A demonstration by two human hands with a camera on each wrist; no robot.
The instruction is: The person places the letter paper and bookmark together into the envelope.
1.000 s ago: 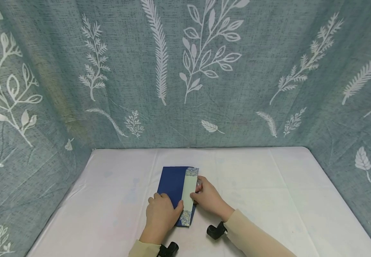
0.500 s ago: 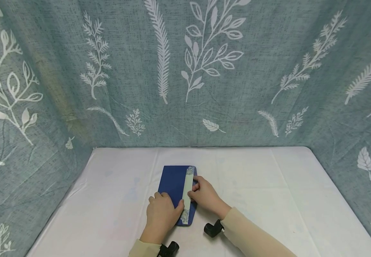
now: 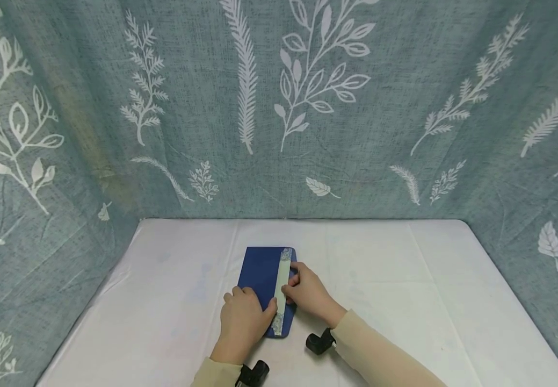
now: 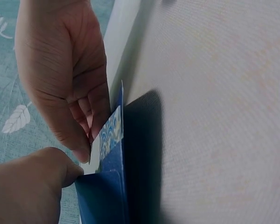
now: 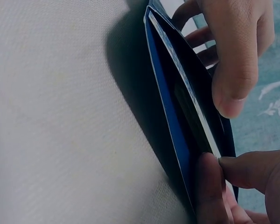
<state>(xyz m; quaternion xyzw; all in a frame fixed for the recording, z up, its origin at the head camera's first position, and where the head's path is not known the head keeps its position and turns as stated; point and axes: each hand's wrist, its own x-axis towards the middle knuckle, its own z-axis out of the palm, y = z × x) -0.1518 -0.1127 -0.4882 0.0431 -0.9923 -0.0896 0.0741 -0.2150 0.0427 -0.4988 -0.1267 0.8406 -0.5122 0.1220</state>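
Observation:
A dark blue envelope (image 3: 258,273) lies on the white table (image 3: 404,290), its open side to the right. A pale card with patterned ends (image 3: 282,282) sticks partly out of it as a narrow strip. My left hand (image 3: 242,321) grips the envelope's near end, thumb by the card. My right hand (image 3: 309,293) pinches the card's right edge. In the left wrist view the card (image 4: 111,133) shows between the right hand's fingers (image 4: 91,112) and the envelope (image 4: 105,196). The right wrist view shows the envelope (image 5: 165,107) gaping open, with the right hand's fingertips (image 5: 210,186) pinching the card's edge.
Grey-blue curtains with white leaf prints (image 3: 279,107) enclose the table at the back and both sides. Black wrist cameras (image 3: 319,343) sit on both forearms. White cloth stretches to the left and right of the envelope.
The card has slid left, deeper into the envelope; its visible strip is narrower than a second ago. My right hand followed it left. The left hand stayed put.

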